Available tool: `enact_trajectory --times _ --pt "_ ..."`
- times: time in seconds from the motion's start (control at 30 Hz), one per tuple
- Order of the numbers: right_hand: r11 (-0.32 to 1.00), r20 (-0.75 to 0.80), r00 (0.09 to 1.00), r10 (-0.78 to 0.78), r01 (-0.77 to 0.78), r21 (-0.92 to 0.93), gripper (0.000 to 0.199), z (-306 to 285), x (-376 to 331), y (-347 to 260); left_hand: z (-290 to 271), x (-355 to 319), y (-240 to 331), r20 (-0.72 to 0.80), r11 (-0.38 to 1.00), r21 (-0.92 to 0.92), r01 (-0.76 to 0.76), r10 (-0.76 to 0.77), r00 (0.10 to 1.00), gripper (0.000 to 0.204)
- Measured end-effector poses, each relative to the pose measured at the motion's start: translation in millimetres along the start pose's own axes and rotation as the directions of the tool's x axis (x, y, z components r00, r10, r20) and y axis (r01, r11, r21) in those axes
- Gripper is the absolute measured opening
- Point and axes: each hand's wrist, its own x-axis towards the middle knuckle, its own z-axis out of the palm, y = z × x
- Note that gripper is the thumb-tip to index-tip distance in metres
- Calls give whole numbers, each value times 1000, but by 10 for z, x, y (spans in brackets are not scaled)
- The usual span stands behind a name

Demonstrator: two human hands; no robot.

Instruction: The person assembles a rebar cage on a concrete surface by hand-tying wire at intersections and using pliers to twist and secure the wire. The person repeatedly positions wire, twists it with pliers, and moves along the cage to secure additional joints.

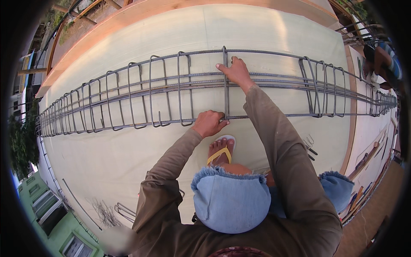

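I have a pale deck [107, 158] below me, and across it lies the rebar cage [195, 83], its long axis running left to right. One stirrup [225, 81] sits around the middle of the cage, crosswise to that axis, from the near side to the far side. My left grip [209, 123] is at the cage's near side, thumb and fingers clamped on the stirrup's near end. My right grip [236, 72] is over the cage's far half, nearer the stirrup's far end, thumb and forefinger spread to either side of it; whether it bears on the steel I cannot tell. On the cage's near side, toward the right, lie dark-handled hooked tools [313, 151]. I can read no brand, label or writing on cage or tools.
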Motion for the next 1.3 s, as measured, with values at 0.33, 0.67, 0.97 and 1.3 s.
enact_trajectory --times 0.33,0.67,0.97,1.3 --pt "988 255 964 80 -111 107 70 156 459 151 39 -9 -14 -46 999 -9 -49 49 998 36" --pt "998 321 947 -8 -14 67 79 55 370 -63 -82 2 65 27 999 -40 11 -10 1000 40" --pt "980 318 945 -77 12 201 68 50 309 -100 -82 51 97 45 991 -70 118 -115 992 40" --pt "986 364 918 -160 131 105 74 57 294 -57 -67 83 19 142 982 -129 137 -119 983 48"
